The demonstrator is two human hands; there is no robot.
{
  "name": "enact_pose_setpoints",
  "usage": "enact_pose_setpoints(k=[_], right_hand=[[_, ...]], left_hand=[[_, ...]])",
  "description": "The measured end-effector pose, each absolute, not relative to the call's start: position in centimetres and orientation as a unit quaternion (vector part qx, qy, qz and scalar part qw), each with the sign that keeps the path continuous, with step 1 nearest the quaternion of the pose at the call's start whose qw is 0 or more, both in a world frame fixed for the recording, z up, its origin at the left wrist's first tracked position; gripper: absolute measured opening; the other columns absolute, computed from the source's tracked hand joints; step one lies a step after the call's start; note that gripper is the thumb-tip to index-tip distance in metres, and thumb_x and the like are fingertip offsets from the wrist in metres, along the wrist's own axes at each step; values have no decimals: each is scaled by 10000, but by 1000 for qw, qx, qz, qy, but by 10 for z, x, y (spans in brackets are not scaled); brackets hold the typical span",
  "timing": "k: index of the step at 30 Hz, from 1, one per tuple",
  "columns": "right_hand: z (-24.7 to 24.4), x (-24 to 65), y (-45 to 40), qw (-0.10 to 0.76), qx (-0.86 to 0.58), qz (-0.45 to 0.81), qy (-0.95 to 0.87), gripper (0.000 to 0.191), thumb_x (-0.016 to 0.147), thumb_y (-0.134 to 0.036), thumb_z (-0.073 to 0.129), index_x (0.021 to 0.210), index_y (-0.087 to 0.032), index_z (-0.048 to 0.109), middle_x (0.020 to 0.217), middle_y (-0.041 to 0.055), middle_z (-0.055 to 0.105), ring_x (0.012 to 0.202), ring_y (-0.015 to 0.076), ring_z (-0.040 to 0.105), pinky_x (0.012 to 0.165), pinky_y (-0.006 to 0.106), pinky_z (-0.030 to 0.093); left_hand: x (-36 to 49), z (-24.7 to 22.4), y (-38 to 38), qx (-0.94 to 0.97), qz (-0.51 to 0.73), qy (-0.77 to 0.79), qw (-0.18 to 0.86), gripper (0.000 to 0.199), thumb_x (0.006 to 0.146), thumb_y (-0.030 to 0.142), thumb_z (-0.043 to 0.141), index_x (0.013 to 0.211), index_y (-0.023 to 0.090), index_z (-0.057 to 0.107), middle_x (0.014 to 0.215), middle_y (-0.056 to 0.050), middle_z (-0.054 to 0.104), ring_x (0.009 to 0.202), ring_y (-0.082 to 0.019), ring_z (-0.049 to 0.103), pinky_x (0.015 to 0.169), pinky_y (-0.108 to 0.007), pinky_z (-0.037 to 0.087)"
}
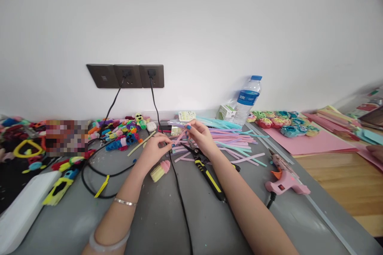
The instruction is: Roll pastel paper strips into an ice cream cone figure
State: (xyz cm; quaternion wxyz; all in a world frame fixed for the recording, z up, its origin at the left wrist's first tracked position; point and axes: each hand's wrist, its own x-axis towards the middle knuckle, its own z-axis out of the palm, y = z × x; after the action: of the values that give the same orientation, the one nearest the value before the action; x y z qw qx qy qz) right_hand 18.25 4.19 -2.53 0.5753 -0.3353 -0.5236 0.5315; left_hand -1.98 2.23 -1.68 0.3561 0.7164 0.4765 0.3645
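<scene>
My left hand [156, 148] and my right hand [200, 138] are raised close together over the grey table. Between them runs a short pink pipe cleaner [179, 138], with each hand pinching it between thumb and fingers. Just behind and to the right spreads a pile of pastel pipe cleaners [236, 139] in pink, purple and turquoise. Black and yellow pliers [209, 173] lie beneath my right hand, partly hidden by that forearm. Below my left hand sits a small yellow and pink fuzzy piece [160, 171], shaped like a cupcake or ice cream.
A pink glue gun [285, 183] lies at the right. Behind the pile stands a water bottle [247, 99] beside a small box [226, 113]. Black cables [179, 187] cross the table. Colourful pipe-cleaner figures [122, 135] crowd the left; fuzzy flowers [287, 121] rest on pink paper [311, 143].
</scene>
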Motion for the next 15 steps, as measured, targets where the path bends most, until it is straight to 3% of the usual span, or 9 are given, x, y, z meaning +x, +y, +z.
enact_pose_setpoints(k=[5, 9, 15], right_hand=[[-24, 187, 45, 611, -329, 557, -456, 344, 739, -489, 758, 774, -222, 544, 681, -19, 629, 572, 105, 535, 577, 239, 440], [-20, 185, 43, 595, -336, 564, -464, 376, 707, -517, 774, 750, -221, 546, 658, -17, 624, 558, 109, 532, 555, 245, 435], [-19, 183, 41, 579, -328, 571, -480, 362, 728, -509, 762, 742, -223, 540, 667, -18, 625, 568, 107, 545, 559, 242, 447]], left_hand=[[-24, -11, 27, 585, 478, 504, 418, 306, 697, 420, 723, 904, 197, 756, 973, -86, 723, 782, -201, 592, 654, -287, 449], [-22, -5, 25, 514, 500, 510, 475, 425, 640, 508, 764, 925, 194, 762, 842, -68, 688, 660, -145, 524, 544, -245, 377], [-17, -9, 25, 489, 502, 518, 491, 461, 571, 551, 798, 838, 176, 763, 649, -15, 593, 573, -114, 450, 522, -245, 338]])
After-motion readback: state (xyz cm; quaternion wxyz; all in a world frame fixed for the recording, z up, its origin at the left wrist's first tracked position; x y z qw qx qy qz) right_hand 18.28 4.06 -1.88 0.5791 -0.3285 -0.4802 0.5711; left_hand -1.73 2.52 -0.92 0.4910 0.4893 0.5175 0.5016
